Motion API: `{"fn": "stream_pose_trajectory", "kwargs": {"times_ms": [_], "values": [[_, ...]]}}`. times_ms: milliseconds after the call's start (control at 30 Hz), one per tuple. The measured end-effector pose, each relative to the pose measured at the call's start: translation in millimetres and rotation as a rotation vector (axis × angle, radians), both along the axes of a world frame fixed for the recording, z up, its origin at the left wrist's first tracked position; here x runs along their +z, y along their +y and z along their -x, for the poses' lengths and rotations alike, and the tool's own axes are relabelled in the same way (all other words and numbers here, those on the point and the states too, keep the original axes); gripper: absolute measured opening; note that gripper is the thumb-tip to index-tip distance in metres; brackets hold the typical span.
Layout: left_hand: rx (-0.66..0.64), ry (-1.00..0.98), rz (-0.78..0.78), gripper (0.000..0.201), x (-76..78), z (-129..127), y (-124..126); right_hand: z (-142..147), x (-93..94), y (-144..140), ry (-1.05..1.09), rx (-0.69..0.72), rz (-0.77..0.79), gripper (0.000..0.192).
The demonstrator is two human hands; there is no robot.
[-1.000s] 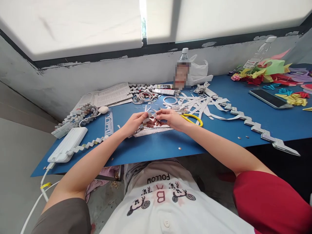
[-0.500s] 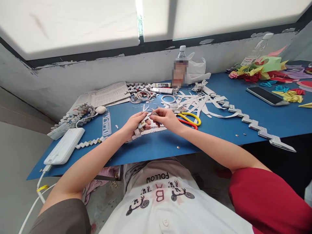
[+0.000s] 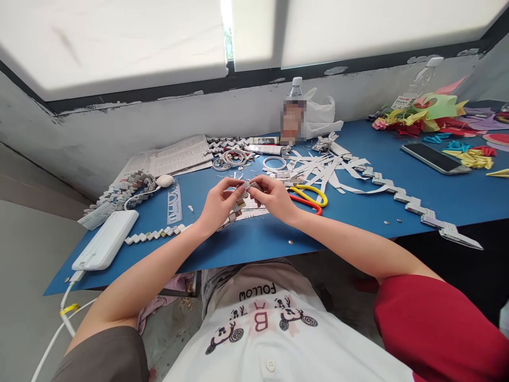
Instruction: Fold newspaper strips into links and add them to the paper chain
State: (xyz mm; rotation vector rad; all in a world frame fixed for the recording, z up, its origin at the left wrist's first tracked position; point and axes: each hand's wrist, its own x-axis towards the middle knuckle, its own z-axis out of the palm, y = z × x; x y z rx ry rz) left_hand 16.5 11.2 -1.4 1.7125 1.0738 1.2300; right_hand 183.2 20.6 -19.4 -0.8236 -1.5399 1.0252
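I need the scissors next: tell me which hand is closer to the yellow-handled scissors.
Right. The right hand sits just beside the scissors, whose handles lie right of its wrist. The left hand is farther off, beyond the right hand, pinching the folded paper chain.

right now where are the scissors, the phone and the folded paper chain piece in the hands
scissors [image 3: 314,194], head view, on the yellow handle loop
phone [image 3: 433,157], head view, middle of the dark screen
folded paper chain piece [image 3: 247,185], head view, on the end pinched between both hands' fingertips
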Motion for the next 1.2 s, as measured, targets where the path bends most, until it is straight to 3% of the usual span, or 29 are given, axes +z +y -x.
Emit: {"fn": "stream_pose_trajectory", "kwargs": {"times_ms": [167, 367, 467, 600, 733, 1000, 1200], "values": [[0.056, 0.080, -0.365, 0.022, -1.0, 1, -8, -4, -0.6, -6, -0.109, -0.150, -0.334, 0.007], [0.031, 0.123, -0.655, 0.013, 0.3, 3, -11, -5, 1.0, -7, -0.165, -0.240, -0.675, 0.005], [0.039, 0.139, -0.734, 0.012, 0.4, 3, -11, -7, 1.6, -4, -0.197, -0.259, -0.825, 0.008], [0.030, 0.124, -0.722, 0.018, 0.1, 3, -12, -10, 3.2, -1, -0.210, -0.237, -0.981, 0.013], [0.035, 0.150, -0.788, 0.016, 1.2, 4, -12, -11, 4.0, -1, -0.236, -0.236, -0.981, 0.011], [0.057, 0.183, -0.761, 0.017, -0.3, 6, -11, -12, 4.0, -4, -0.301, -0.209, -0.737, 0.008], [0.038, 0.142, -0.771, 0.018, 0.0, 7, -12, -11, 6.1, -5, -0.302, -0.230, -0.798, 0.008]]}}
